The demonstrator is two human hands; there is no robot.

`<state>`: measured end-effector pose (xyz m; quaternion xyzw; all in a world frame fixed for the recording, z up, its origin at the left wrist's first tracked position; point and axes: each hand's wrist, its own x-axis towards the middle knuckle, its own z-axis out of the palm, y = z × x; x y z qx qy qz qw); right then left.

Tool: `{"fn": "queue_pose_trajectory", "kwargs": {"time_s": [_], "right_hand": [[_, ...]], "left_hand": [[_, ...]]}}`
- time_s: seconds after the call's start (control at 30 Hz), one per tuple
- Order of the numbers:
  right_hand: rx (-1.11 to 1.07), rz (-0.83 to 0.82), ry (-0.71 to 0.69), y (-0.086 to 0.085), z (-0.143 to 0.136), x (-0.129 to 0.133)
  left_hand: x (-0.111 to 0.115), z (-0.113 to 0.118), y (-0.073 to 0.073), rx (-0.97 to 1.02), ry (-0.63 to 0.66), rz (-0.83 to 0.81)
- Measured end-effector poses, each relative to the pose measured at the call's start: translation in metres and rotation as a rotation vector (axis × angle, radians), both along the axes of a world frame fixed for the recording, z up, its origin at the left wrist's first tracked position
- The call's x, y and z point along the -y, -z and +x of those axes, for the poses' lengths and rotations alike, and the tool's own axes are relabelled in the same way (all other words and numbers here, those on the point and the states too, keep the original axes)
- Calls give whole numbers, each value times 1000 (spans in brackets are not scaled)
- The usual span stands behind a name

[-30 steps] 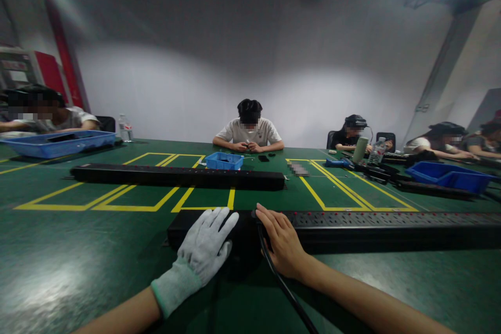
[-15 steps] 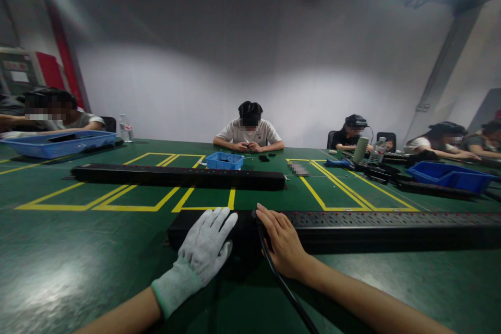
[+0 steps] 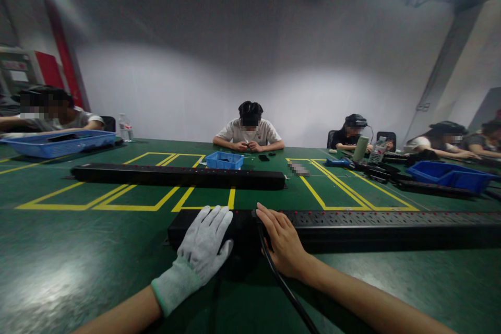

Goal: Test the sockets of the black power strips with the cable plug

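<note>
Lying across the table before me is a long black power strip, with rows of sockets and small red dots along its top. My left hand, in a whitish glove with a green cuff, rests on the strip's left end, fingers stretched out and thumb apart. To its right, my bare right hand closes on the head end of a thick black cable, against the strip's top. Its fingers hide most of the cable's head, so how it meets the strip cannot be seen. The cable hangs down toward me.
A second black power strip lies farther back, near a small blue bin. Yellow tape lines mark the green table. Larger blue bins stand left and right. Several people sit around the table; a person faces me.
The fingers of my left hand have shifted slightly to the left and lie closer together on the strip. My right hand and the cable look the same.
</note>
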<state>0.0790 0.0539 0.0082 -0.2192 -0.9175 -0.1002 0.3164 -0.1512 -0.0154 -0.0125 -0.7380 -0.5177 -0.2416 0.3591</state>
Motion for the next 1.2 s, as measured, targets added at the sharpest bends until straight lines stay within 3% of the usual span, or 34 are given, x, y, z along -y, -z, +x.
{"fn": "queue_pose_trajectory", "kwargs": {"time_s": [0.37, 0.9, 1.2], "right_hand": [[-5, 12, 0, 0, 0, 0], [-3, 8, 9, 1, -1, 1], [6, -36, 0, 1, 0, 0]], "left_hand": [[5, 0, -9, -22, 14, 2], [-11, -10, -14, 16, 50, -26], [-22, 5, -11, -6, -30, -32]]}}
